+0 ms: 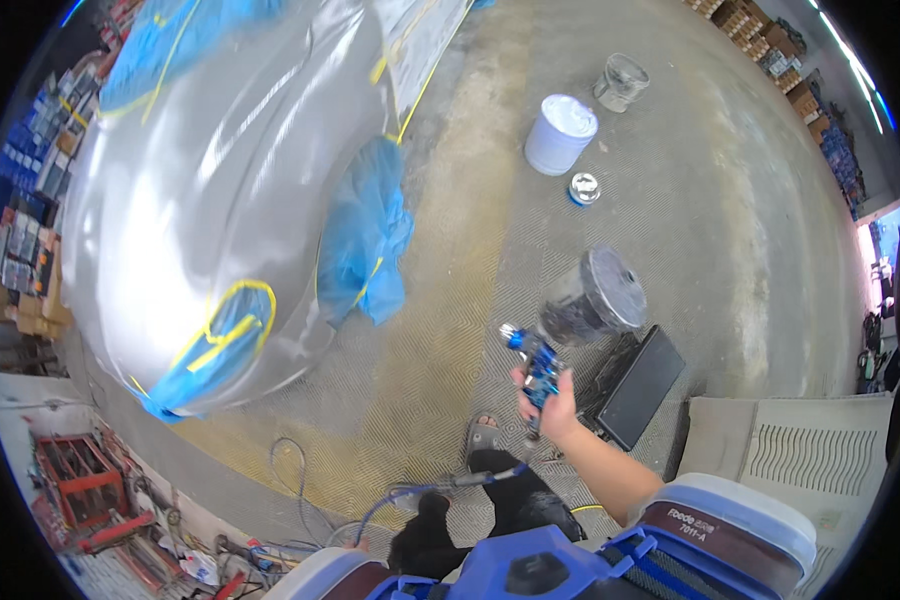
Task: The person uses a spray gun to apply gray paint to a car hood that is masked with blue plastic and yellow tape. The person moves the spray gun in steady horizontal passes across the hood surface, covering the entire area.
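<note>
Spray gun (537,368) sits right of centre, clamped in your right hand (560,408), its head angled up and to the left, an angle that probably lets your fingers wrap the grip while the nozzle points away from you.

From the far left, you have shelved boxes (45,150) along the wall and a red rack (78,480) among clutter below. Next comes a glossy grey car body (240,150). Blue film (365,230) hangs over parts of it, edged with yellow tape (255,288), presumably to shield what lies underneath.

At the lower edge, a patch of skin beside your respirator (500,555) may be your left hand (358,546); you cannot tell its grip from here. A hose (460,481) runs from near it across your legs, close to your sandal (483,435), so it could catch your feet.

Farther right, a white bucket (555,145), a small can (584,190) and a grey bucket (622,85) stand on the floor, well apart from you. Nearer, a lidded drum (585,300) and a black case (642,385) crowd your right arm's side, limiting room there. Beyond them is a beige slotted panel (810,450).
</note>
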Action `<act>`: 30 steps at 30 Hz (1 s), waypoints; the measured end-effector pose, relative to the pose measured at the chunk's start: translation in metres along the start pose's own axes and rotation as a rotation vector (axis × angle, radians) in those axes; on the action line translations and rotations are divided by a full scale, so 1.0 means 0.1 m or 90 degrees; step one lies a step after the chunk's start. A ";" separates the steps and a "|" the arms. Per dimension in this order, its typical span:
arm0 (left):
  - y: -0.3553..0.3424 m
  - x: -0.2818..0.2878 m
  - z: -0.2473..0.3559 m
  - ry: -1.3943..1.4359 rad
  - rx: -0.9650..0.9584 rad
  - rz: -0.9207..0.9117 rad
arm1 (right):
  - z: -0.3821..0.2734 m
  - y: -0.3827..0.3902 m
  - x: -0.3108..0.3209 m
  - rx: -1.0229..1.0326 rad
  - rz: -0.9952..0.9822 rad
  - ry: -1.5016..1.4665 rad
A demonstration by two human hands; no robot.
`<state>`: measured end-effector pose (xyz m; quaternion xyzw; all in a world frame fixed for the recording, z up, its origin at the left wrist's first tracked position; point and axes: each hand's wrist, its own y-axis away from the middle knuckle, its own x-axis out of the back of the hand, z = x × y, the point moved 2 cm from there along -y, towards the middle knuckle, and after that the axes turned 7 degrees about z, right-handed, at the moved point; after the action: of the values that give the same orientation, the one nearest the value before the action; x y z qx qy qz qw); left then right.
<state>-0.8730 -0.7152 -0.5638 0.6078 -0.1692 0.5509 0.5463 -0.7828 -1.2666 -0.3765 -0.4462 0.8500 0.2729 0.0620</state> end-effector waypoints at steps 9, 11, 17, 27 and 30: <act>0.75 1.23 0.87 -0.051 -0.060 -0.146 | -1.85 0.72 0.27 0.105 0.074 -0.038; 0.77 1.29 1.00 -0.055 -0.075 -0.163 | -2.04 0.64 0.31 0.101 0.073 -0.094; 0.77 1.10 1.58 -0.066 -0.119 -0.214 | -2.75 0.06 0.40 0.124 0.040 -0.052; 0.12 0.26 3.87 -0.079 -0.275 -0.323 | -4.49 -1.58 0.33 0.261 0.024 0.082; -0.09 0.14 4.60 -0.084 -0.318 -0.346 | -4.95 -1.93 0.45 0.238 0.016 0.053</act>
<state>-0.6376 -1.0978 -0.4626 0.5129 -0.1656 0.2869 0.7920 -0.5878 -1.6440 -0.0536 -0.4271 0.8933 0.0924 0.1049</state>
